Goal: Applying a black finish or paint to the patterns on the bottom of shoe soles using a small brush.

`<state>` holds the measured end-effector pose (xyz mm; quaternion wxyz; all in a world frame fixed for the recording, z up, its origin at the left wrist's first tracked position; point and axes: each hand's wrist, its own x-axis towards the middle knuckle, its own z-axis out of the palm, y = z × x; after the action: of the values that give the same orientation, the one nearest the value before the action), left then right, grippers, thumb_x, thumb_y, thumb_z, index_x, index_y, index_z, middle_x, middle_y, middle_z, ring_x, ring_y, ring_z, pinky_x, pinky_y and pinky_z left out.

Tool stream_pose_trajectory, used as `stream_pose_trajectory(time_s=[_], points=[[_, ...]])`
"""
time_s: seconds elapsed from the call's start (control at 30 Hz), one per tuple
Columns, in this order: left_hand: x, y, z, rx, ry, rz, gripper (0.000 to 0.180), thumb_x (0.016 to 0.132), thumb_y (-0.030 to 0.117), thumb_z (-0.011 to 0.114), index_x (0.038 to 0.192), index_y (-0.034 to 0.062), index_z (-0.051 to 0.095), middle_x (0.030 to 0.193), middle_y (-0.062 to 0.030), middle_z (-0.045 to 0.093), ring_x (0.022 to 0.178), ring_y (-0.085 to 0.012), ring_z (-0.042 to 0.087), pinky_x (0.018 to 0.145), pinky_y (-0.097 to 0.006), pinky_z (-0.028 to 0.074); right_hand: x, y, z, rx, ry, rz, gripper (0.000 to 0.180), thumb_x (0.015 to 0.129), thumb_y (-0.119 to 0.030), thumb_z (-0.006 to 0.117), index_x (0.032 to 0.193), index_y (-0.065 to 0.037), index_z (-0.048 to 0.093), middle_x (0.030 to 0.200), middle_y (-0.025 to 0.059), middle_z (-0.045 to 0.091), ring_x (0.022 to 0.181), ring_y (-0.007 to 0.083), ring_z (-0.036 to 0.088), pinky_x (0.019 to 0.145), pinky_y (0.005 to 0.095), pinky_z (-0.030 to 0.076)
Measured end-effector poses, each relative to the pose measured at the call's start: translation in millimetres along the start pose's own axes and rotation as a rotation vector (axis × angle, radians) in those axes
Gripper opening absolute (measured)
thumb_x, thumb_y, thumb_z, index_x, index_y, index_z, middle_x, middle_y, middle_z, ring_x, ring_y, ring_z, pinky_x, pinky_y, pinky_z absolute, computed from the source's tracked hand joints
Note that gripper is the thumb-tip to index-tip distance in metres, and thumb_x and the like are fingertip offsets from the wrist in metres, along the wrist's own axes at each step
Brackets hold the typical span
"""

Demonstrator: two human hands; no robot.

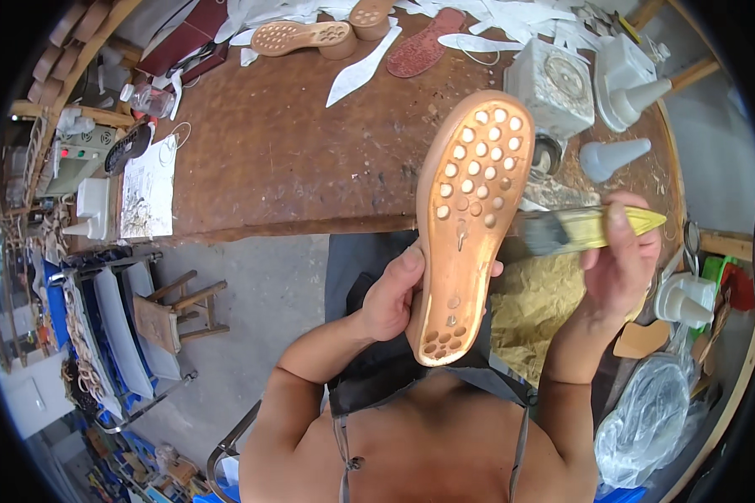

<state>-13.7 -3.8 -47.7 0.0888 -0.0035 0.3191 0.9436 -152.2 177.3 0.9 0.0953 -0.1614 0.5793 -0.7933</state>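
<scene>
My left hand (394, 289) is wrapped round the waist of a tan shoe sole (457, 251), held upright in front of me. Its face has rows of round holes, many of them whitish inside, at the wide upper end. A smaller cluster of holes marks the lower heel end. To the right of the sole, my right hand (625, 260) grips a flat brush (583, 230) with a yellow handle. The brush's dark, blurred bristle end points left at the sole's edge; whether they touch I cannot tell.
Ahead is a brown workbench (285, 159). At its back lie another tan sole (298, 38), a reddish insole (426, 42) and white scraps (512, 21). A white square container (549, 88) and a pale cone-shaped nozzle (612, 159) stand at right. A rack (113, 318) and wooden stool (176, 314) are left.
</scene>
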Motion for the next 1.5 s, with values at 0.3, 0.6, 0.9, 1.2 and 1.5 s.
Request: stream_pose_trajectory(time_s=[0.3, 0.6, 0.9, 1.2, 1.5], points=[[-22, 13, 24, 0.069, -0.078, -0.062, 0.071, 0.09, 0.055, 0.031, 0.133, -0.0012, 0.025, 0.123, -0.0166, 0.048, 0.112, -0.0199, 0.048, 0.092, -0.031, 0.039, -41, -27, 54, -0.215, -0.119, -0.116, 0.013, 0.08, -0.002, 0.064, 0.091, 0.003, 0.06, 0.077, 0.0081, 0.062, 0.059, 0.009, 0.056, 0.053, 0.0187, 0.043], [-34, 15, 34, 0.229, 0.0, 0.051, 0.078, 0.086, 0.059, 0.026, 0.134, -0.003, 0.027, 0.124, -0.027, 0.046, 0.113, -0.0318, 0.05, 0.094, -0.038, 0.042, -77, -38, 54, -0.38, -0.191, -0.244, 0.018, 0.07, -0.005, 0.071, 0.084, 0.001, 0.062, 0.069, 0.0102, 0.062, 0.058, 0.0174, 0.058, 0.056, 0.0265, 0.046], [-42, 24, 27, 0.107, -0.08, 0.147, 0.063, 0.093, 0.046, 0.025, 0.132, -0.003, 0.029, 0.118, -0.016, 0.05, 0.108, -0.0207, 0.05, 0.093, -0.033, 0.038, -98, -30, 61, -0.422, -0.351, -0.512, 0.02, 0.07, -0.001, 0.067, 0.086, 0.004, 0.058, 0.062, 0.0108, 0.06, 0.043, 0.0189, 0.053, 0.041, 0.0267, 0.043], [-47, 26, 29, 0.068, 0.088, 0.182, 0.065, 0.092, 0.048, 0.02, 0.131, -0.0021, 0.033, 0.117, -0.0241, 0.052, 0.102, -0.024, 0.056, 0.084, -0.031, 0.047, -112, -30, 76, -0.456, -0.428, -0.534, 0.022, 0.07, -0.002, 0.068, 0.086, 0.004, 0.056, 0.062, 0.0122, 0.06, 0.045, 0.0203, 0.056, 0.042, 0.0284, 0.046], [-47, 33, 27, -0.029, 0.071, 0.142, 0.056, 0.095, 0.04, 0.02, 0.129, -0.0012, 0.037, 0.11, -0.0241, 0.055, 0.095, -0.0225, 0.059, 0.078, -0.031, 0.05, -104, -37, 79, -0.421, -0.685, -0.551, 0.028, 0.067, -0.004, 0.074, 0.09, 0.004, 0.059, 0.062, 0.0104, 0.06, 0.047, 0.0197, 0.057, 0.04, 0.0279, 0.045]])
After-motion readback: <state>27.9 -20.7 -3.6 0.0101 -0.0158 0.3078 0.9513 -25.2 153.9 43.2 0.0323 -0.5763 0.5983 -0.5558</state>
